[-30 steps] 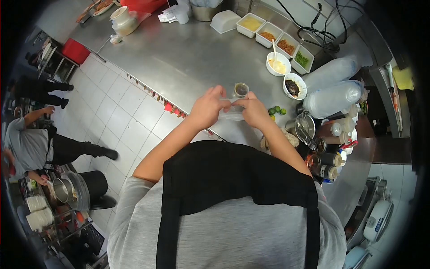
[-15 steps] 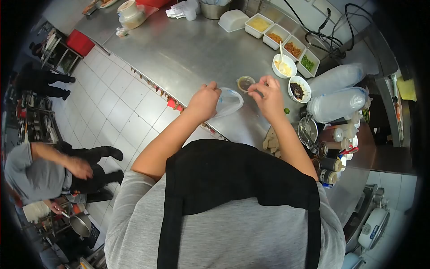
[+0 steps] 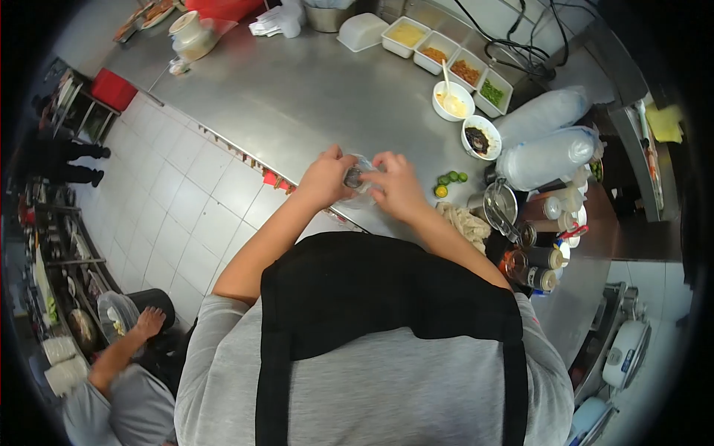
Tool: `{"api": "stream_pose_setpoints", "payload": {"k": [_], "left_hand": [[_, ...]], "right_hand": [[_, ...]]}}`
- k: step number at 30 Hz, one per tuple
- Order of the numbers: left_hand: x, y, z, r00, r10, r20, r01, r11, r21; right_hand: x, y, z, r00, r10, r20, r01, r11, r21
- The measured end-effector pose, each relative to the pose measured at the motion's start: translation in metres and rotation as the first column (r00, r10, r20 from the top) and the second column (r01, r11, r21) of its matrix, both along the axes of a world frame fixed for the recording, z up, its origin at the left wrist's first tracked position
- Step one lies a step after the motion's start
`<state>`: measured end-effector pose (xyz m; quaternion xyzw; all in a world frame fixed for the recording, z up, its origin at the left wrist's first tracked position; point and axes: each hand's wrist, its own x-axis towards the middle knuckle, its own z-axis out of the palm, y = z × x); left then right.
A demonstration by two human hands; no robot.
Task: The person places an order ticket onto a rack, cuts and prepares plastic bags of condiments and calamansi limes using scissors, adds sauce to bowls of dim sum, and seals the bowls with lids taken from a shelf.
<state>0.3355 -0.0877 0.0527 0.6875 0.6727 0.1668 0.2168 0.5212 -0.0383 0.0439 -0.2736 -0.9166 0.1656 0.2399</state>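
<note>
1. L hand (image 3: 326, 178): fingers curled, part closed, gripping clr plastic bag (image 3: 362, 160) w/ sm. round cup (image 3: 352, 178).
2. R hand (image 3: 392, 184): half open, fingers bent, tips at bag; cannot tell if it grips.
3. Bag + cup: btwn hands, over tabletop (image 3: 282, 97), nr its floor-side edge. Cup contents dk. Cup's round outline faces up to camera, exact tilt unclear; round, so no clr long axis. Bag crumpled, mostly behind fingers; long axis & mouth direction cannot be told.
4. Limes (image 3: 453, 177): sm. group, green plus 1 yellowish, just beyond R hand.
5. Cloth (image 3: 465, 223): beige, bunched, beside R forearm.
6. Metal pot (image 3: 483, 201), w/ tongs (image 3: 500, 212): past cloth.
7. Wht bowl (image 3: 465, 115): pale yel. cream, wht spoon (image 3: 446, 78) in it, handle twd wall-side edge.
8. 2nd wht bowl (image 3: 470, 151): dk sauce; just beside no. 7.
9. Rect. wht tubs (image 3: 396, 49), 4 in row along wall-side edge: pale yel.; orange; red-brn; chopped green.
10. Upturned wht tub (image 3: 362, 31): same edge, at row's end.
11. Stacked clr plasticware (image 3: 547, 160): 2 bagged lots, beside bowls.
12. Bottles (image 3: 547, 256): cluster past pot, assorted contents.
13. Lidded jar (image 3: 192, 44): pale contents, far end of tabletop.
</note>
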Motion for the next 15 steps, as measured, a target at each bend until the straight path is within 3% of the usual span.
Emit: {"api": "stream_pose_setpoints", "payload": {"k": [3, 5, 8, 9, 12, 15], "left_hand": [[0.000, 0.004, -0.009, 0.996, 0.023, 0.087, -0.028, 0.998, 0.056], [0.001, 0.011, -0.017, 0.993, 0.034, 0.117, -0.050, 0.990, 0.135], [-0.001, 0.014, -0.006, 0.988, -0.043, 0.148, 0.011, 0.977, 0.214], [-0.004, 0.015, -0.003, 0.984, -0.037, 0.172, -0.001, 0.976, 0.216], [-0.014, 0.014, 0.001, 0.972, 0.017, 0.236, -0.060, 0.982, 0.179], [-0.015, 0.012, 0.002, 0.955, 0.117, 0.274, -0.143, 0.987, 0.076]], "right_hand": [[0.041, 0.025, 0.015, 0.985, -0.175, -0.005, 0.175, 0.984, -0.030], [0.075, 0.042, 0.020, 0.913, -0.318, 0.255, 0.323, 0.946, 0.024], [0.088, 0.039, 0.021, 0.752, -0.423, 0.506, 0.418, 0.899, 0.131], [0.088, 0.037, 0.017, 0.722, -0.445, 0.530, 0.427, 0.889, 0.164], [0.093, 0.047, -0.001, 0.739, -0.411, 0.534, 0.519, 0.852, -0.062], [0.099, 0.055, -0.015, 0.785, -0.454, 0.422, 0.520, 0.853, -0.047]]}}
